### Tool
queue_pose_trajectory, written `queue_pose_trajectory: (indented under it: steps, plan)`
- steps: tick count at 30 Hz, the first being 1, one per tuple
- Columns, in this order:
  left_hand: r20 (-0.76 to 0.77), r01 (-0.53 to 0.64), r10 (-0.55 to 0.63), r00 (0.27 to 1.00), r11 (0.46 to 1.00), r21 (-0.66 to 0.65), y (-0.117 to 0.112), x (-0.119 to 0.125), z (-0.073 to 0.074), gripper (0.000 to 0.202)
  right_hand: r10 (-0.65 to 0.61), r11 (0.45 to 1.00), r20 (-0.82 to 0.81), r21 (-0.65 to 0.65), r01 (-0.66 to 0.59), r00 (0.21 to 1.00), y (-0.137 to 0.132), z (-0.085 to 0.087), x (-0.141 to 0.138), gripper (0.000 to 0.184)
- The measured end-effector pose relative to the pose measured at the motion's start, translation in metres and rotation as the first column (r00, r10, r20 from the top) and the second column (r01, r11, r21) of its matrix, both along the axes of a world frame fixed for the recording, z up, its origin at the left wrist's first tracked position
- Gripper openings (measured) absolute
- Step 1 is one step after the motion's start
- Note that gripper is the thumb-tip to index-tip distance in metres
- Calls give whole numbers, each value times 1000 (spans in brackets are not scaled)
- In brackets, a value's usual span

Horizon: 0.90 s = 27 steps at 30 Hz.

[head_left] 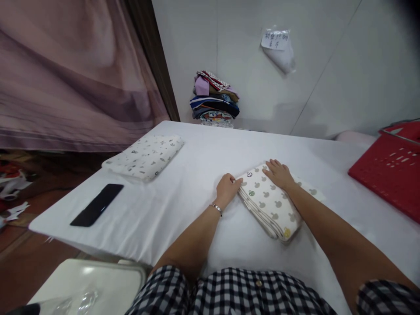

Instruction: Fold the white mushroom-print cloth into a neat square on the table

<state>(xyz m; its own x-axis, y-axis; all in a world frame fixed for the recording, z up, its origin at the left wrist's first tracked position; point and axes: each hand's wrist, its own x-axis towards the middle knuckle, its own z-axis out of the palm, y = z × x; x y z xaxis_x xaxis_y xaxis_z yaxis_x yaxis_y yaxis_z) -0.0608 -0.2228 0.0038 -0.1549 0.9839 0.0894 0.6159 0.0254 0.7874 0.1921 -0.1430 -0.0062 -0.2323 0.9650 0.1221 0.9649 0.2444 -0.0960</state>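
Observation:
A folded cream cloth [267, 199] with grey mushroom-like prints, plus a green and a yellow one, lies in several layers on the white table. At its left corner, my left hand [229, 189] pinches the edge with the thumb on top and the other fingers curled. My right hand [278, 174] rests flat over the far right edge, fingers stretched out. Part of the cloth shows beyond my right forearm. On the left of the table lies another folded white cloth [147, 155] with small grey prints, apart from both hands.
A black phone-like slab [97, 204] lies near the table's [197, 144] left edge. To the right stands a red plastic basket [390, 162]. Behind the table is a stack of folded fabrics [215, 98] against the wall. A white stool [88, 282] stands at the lower left.

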Motion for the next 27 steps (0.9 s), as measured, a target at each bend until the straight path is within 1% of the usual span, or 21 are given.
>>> queue_pose_trajectory:
  steps: [4,6,10,12,13,14,16,17,18,19,21,22,23,24,25,27]
  plan:
    - [10,28,-28,1000,999,37,-1,1,4,22,6,1000,-4,-9,-6,1000,-1,1,0,57]
    - [7,27,-28,1000,999,27,-1,1,5,21,13,1000,-16,2,-13,1000,0,0,1,56]
    - [-111,19,-24,994,999,-47,-1,-1,2,15,19,1000,-25,9,-18,1000,1,-3,2,57]
    - [-157,13,-12,988,1000,4,0,-3,1,9,14,1000,-18,-2,-14,1000,2,-4,2,58]
    - [-172,21,-9,985,998,67,0,-3,1,11,11,1000,-13,-8,-11,1000,2,-4,2,58]
    - [-188,46,-18,982,988,149,-1,-3,1,17,8,1000,-8,-14,-8,1000,2,-4,1,58]
    - [-244,159,-83,966,937,312,-4,0,3,29,4,1000,4,-23,-4,1000,3,-3,0,58]
    - [-291,246,-141,946,898,366,-7,3,4,33,4,1000,11,-26,-4,1000,2,-2,0,58]
    - [-347,343,-209,914,854,390,-10,6,5,36,4,1000,17,-27,-4,1000,2,-1,-1,58]
    - [-405,442,-280,870,808,389,-14,11,5,39,4,1000,23,-27,-3,1000,1,0,-2,58]
    - [-504,612,-411,759,715,338,-22,20,3,46,3,1000,31,-27,-2,1000,0,1,-3,57]
    - [-535,672,-462,707,676,304,-25,24,1,49,3,999,33,-32,-2,999,-1,2,-4,58]
    - [-553,711,-500,667,648,272,-28,27,-1,51,2,999,34,-38,-1,999,-2,2,-5,58]
    - [-561,734,-525,640,634,244,-29,29,-3,52,2,999,36,-45,0,999,-3,3,-6,58]
    - [-562,743,-540,627,631,223,-30,30,-5,53,0,999,37,-52,2,999,-3,5,-7,58]
    - [-559,740,-546,625,642,200,-31,31,-7,52,-6,997,39,-73,9,999,-2,11,-9,58]
